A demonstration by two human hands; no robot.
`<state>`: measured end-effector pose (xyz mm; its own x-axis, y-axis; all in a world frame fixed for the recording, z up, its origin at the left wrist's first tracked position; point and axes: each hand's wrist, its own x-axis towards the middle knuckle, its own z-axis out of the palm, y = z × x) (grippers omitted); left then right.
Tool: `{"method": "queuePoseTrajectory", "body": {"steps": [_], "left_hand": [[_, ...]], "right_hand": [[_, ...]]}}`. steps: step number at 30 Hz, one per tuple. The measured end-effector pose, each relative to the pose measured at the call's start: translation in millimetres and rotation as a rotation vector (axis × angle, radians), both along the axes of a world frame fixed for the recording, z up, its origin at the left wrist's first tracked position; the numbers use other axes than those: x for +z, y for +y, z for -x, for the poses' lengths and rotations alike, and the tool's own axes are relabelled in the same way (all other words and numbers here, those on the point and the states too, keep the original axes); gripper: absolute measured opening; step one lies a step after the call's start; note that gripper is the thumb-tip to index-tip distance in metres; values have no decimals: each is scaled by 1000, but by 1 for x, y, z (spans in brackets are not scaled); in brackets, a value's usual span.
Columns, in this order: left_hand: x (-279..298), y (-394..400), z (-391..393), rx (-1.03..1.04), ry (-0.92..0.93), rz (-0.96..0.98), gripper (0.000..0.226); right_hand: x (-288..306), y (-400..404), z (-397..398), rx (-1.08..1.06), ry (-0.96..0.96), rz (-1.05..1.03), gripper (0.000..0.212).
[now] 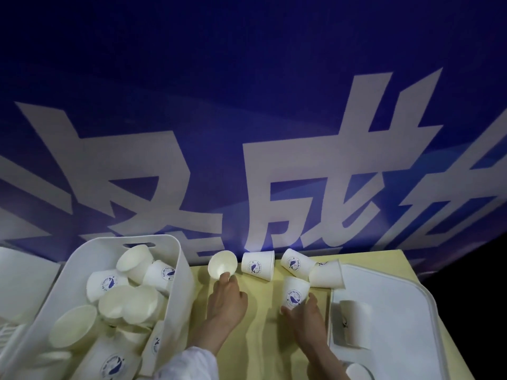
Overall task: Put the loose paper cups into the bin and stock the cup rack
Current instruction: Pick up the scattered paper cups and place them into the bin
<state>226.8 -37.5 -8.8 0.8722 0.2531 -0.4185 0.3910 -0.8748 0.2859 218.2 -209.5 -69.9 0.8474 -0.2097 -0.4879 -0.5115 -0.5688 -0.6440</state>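
A white plastic bin [179, 272] at the left holds several white paper cups with a blue logo. On the pale yellow table [263, 319], my left hand [226, 297] reaches a cup lying on its side [222, 263], its mouth toward me, fingertips on its rim. My right hand [307, 316] grips an inverted logo cup [295, 293]. Three more loose cups lie behind: one [259, 266], a tilted one [296, 261] and one on its side [327, 274]. At the right stands a white cup rack [397, 319] with a cup [354, 311] in a slot.
A blue banner with large white characters [260, 160] rises right behind the table's back edge. More white items lie at the far left [16, 278]. Another cup [358, 371] sits at the rack's near end.
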Motion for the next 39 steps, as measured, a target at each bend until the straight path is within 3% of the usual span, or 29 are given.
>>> {"method": "queuePoseTrajectory", "body": {"steps": [4, 10, 17, 22, 28, 33, 39], "left_hand": [[11, 0, 3, 87, -72, 65, 35], [54, 10, 25, 201, -317, 209, 38], [113, 39, 83, 323, -650, 293, 30], [147, 73, 137, 487, -825, 301, 16], [153, 120, 187, 627, -790, 192, 32], [149, 132, 201, 658, -811, 201, 20], [146, 120, 193, 601, -852, 273, 16]], "right_hand": [[1, 3, 7, 10, -12, -19, 50], [26, 2, 41, 56, -66, -8, 67], [70, 19, 73, 112, -234, -32, 66], [108, 63, 92, 164, -398, -166, 62], [157, 133, 103, 274, -554, -343, 49], [193, 180, 99, 400, -556, -336, 91], [179, 154, 108, 394, -570, -289, 69]]}}
